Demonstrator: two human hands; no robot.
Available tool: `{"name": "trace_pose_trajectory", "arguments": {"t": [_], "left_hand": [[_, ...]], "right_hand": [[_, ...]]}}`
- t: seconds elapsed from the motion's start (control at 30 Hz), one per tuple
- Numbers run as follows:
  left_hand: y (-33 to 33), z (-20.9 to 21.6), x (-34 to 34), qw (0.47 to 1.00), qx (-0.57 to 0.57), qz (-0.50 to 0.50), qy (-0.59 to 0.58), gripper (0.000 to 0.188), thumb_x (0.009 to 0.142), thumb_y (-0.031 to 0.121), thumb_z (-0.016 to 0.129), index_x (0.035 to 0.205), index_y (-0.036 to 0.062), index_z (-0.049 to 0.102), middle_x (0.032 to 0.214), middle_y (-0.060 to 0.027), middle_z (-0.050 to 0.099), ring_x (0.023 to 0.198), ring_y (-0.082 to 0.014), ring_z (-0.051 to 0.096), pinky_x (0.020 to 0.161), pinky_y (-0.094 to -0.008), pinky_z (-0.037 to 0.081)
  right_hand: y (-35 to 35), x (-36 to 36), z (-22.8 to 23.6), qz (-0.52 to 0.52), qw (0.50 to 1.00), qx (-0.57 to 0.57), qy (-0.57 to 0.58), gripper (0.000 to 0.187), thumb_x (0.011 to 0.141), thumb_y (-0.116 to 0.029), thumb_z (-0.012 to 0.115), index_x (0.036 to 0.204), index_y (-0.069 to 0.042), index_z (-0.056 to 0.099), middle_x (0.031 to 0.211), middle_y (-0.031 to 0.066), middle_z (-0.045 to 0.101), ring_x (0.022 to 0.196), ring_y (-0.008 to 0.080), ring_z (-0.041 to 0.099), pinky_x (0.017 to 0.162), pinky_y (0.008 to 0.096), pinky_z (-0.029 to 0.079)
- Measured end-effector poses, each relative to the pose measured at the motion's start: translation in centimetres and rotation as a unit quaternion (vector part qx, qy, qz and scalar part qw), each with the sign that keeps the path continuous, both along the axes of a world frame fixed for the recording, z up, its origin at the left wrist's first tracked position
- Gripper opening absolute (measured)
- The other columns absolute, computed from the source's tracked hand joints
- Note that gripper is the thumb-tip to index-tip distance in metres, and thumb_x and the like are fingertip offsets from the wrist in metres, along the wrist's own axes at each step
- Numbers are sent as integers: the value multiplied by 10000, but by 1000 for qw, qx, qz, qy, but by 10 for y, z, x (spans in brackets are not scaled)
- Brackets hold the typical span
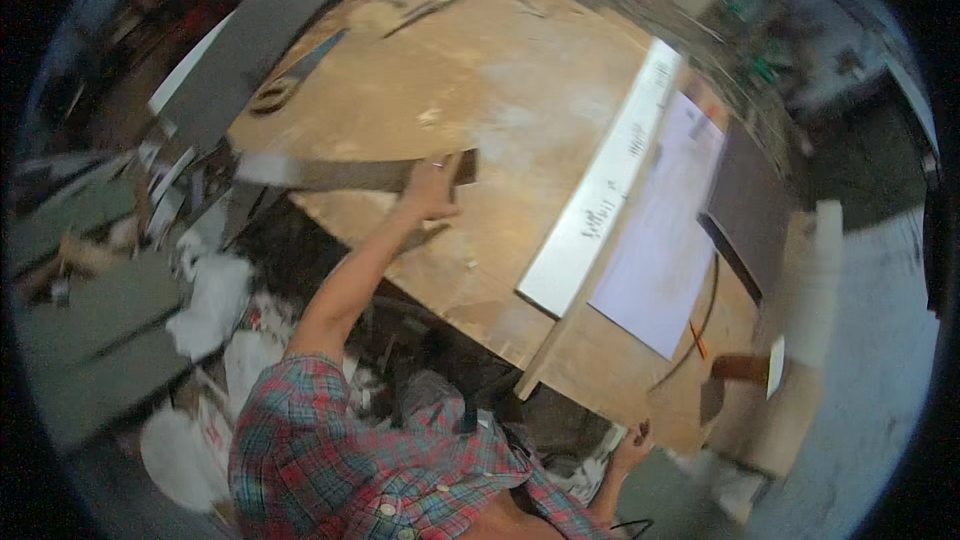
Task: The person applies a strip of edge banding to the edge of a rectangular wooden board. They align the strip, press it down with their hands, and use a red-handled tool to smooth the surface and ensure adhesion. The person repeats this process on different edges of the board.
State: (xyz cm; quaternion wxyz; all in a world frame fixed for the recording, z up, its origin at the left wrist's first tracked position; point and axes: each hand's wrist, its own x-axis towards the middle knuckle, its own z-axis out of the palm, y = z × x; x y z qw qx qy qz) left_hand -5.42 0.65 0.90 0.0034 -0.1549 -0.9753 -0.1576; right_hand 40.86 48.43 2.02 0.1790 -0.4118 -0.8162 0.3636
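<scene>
A long, narrow grey-brown strip (345, 175) lies across the left part of a wooden worktable (540, 100), its pale left end reaching past the edge. My left hand (432, 190) grips it near its right end, fingers over the strip and thumb apart below. At the near edge of the table, low and to the right, is my right hand (630, 448). Its fingers are curled, and whatever they may hold is too small and blurred to make out. A handsaw (300, 72) with a yellowish handle rests at the far left of the tabletop.
Right of centre lies a long white board (605, 185) with dark markings, beside a pale lilac sheet (665, 240) and a dark panel (755, 205). An orange pencil-like stick (698, 340) is near the sheet. White scraps (215, 305) litter the lower left.
</scene>
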Motion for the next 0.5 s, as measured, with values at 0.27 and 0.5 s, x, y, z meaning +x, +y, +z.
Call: {"name": "trace_pose_trajectory", "arguments": {"t": [0.27,0.5], "left_hand": [[-61,-25,-58,989,53,-140,11,1050,571,202,846,1487,87,346,1203,-234,618,1075,-417,611,937,-456,497],[163,300,94,944,119,-306,41,873,695,229,804,1448,28,411,1147,-129,612,1037,-238,588,930,-394,461]], "right_hand": [[-36,102,21,18,990,83,-116,474,862,-169,655,1305,-30,558,1241,209,595,1105,337,605,919,411,490],[5,124,26,-66,995,-40,58,475,860,-143,666,1318,-75,563,1238,152,600,1040,262,648,875,372,535]]}}
